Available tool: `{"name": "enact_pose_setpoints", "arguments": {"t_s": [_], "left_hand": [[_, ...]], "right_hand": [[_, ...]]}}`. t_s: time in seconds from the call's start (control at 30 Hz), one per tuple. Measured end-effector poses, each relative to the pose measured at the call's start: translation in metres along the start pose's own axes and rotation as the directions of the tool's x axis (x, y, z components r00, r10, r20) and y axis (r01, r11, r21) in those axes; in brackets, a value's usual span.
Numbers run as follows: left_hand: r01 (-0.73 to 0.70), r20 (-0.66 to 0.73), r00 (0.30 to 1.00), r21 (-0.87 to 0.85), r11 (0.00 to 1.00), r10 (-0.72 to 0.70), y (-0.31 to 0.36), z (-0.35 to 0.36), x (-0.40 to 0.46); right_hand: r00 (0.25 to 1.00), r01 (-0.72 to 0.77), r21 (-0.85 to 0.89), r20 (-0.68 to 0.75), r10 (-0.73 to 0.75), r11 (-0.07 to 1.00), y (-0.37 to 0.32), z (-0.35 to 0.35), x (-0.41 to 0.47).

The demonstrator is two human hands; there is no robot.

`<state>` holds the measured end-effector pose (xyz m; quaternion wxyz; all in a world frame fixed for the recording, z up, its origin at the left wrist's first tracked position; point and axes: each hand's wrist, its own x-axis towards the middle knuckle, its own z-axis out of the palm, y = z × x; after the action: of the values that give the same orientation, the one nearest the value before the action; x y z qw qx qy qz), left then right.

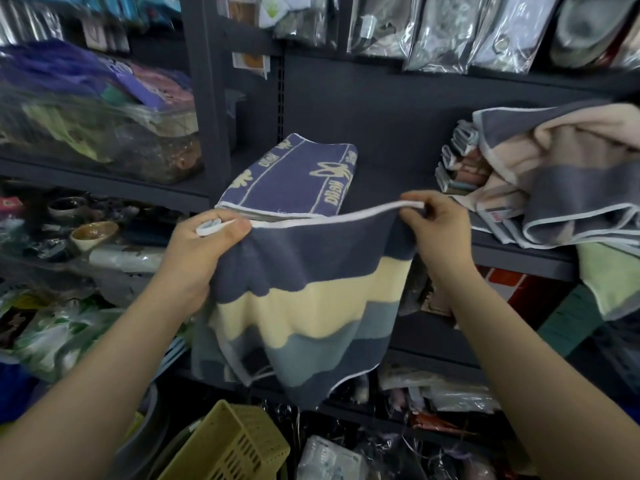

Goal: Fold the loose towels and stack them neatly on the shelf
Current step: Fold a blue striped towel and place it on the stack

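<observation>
A striped towel in navy, cream and grey-blue hangs in front of the dark shelf, stretched by its white-edged top hem. My left hand grips the hem's left corner with the fabric bunched under the palm. My right hand pinches the hem's right corner between thumb and fingers. Behind the hem, a folded purple towel with cream bow prints lies flat on the shelf. To the right, a loose heap of grey and pink towels sprawls over a small folded stack.
Plastic-wrapped goods fill the shelf above. A clear bag of cloths sits on the left shelf. A yellow plastic basket stands below, among packaged items. A green cloth hangs at the right edge.
</observation>
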<state>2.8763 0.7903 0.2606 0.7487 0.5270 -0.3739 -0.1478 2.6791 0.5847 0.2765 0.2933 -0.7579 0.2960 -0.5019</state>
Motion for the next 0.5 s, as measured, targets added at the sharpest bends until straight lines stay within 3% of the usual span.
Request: {"name": "enact_pose_setpoints", "arguments": {"t_s": [0.17,0.27,0.4,0.5], "left_hand": [[-0.059,0.159,0.985,-0.017,0.998,0.061,0.04,0.034,0.019],[-0.128,0.172,0.976,-0.055,0.99,0.135,0.077,0.054,0.048],[-0.162,0.149,0.977,0.039,0.986,0.154,0.112,0.081,0.114],[-0.155,0.055,0.988,0.29,0.945,0.145,0.103,0.099,0.175]], "right_hand": [[0.984,-0.07,0.014,-0.165,0.071,0.997,-0.009,-0.012,0.056],[0.963,-0.079,0.037,-0.254,0.086,0.996,-0.007,-0.026,0.091],[0.96,-0.006,-0.182,-0.276,-0.045,0.983,-0.004,-0.037,0.144],[0.97,-0.028,-0.37,-0.234,-0.064,0.928,0.007,-0.037,0.182]]}}
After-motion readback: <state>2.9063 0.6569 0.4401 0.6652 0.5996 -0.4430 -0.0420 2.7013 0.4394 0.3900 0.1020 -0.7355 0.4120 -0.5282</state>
